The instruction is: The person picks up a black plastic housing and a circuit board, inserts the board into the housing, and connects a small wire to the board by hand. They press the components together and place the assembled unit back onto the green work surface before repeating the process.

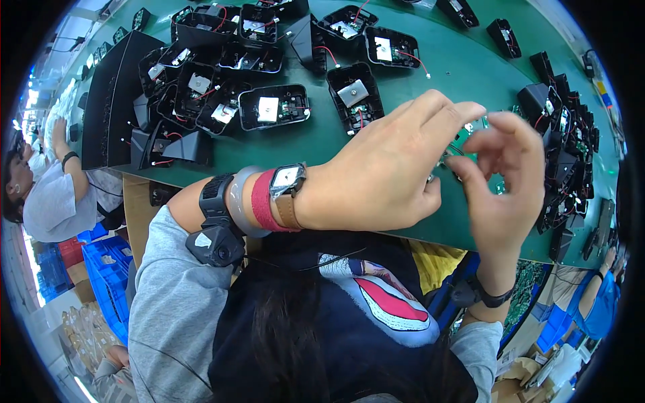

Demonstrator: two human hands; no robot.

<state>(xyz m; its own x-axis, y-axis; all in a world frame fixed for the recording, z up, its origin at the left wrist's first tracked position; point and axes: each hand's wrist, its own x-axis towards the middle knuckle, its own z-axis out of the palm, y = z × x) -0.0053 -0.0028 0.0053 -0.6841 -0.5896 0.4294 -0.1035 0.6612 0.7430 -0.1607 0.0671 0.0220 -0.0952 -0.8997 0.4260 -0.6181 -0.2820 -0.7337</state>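
Note:
Reaching across to the right over the table, my left hand [393, 158] has its lower fingers curled under and its forefinger stretched toward my right hand. A small shiny spot shows at the curled fingers; what they hold, if anything, is hidden. My right hand [507, 181] is beside it, slightly blurred, its fingers bent and the thumb apart from them. Small green circuit boards [498, 185] lie behind and between the hands, partly covered. Just beyond my left hand is a black plastic housing [355, 94] with a metal plate, a board and a red wire inside.
More open black housings [274, 109] crowd the far left of the green table [437, 87], next to a large black box [111, 101]. Another heap of housings [571, 154] stands at the right. Blue crates [111, 275] sit lower left. Other people work at both sides.

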